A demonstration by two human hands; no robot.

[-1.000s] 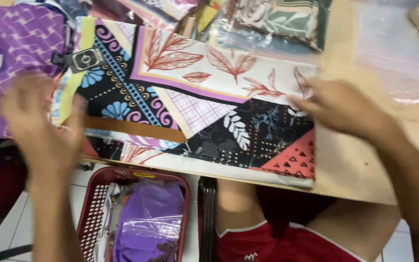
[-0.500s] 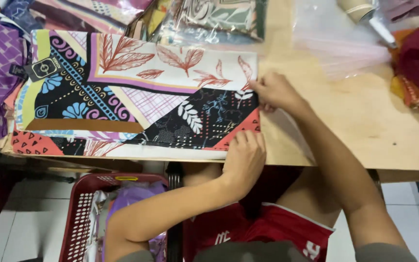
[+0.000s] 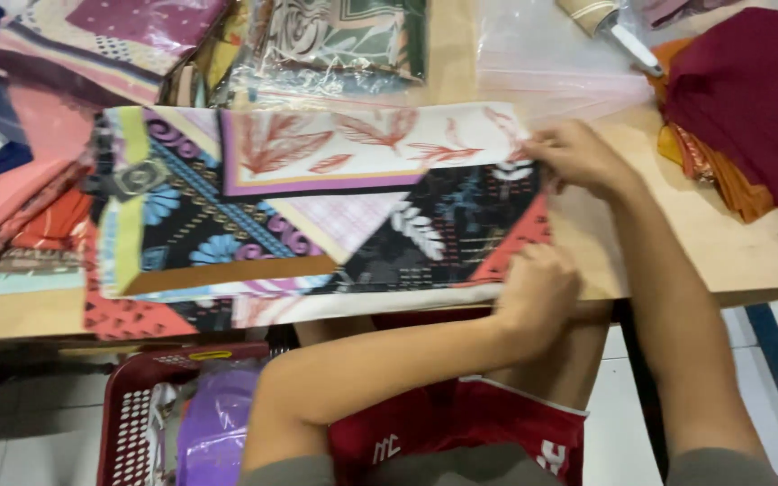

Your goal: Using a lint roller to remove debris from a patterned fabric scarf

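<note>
Nearest, a dark red perforated plastic basket (image 3: 137, 405) sits on the floor under the wooden table (image 3: 722, 252). At the table's near edge the left hand (image 3: 538, 292) pinches the lower right corner of the folded, many-patterned printed cloth (image 3: 317, 211) lying flat there. Farther on, the right hand (image 3: 578, 157) grips its upper right corner. Beyond lie a maroon fabric pile (image 3: 749, 90) and plastic-wrapped cloths (image 3: 344, 40).
</note>
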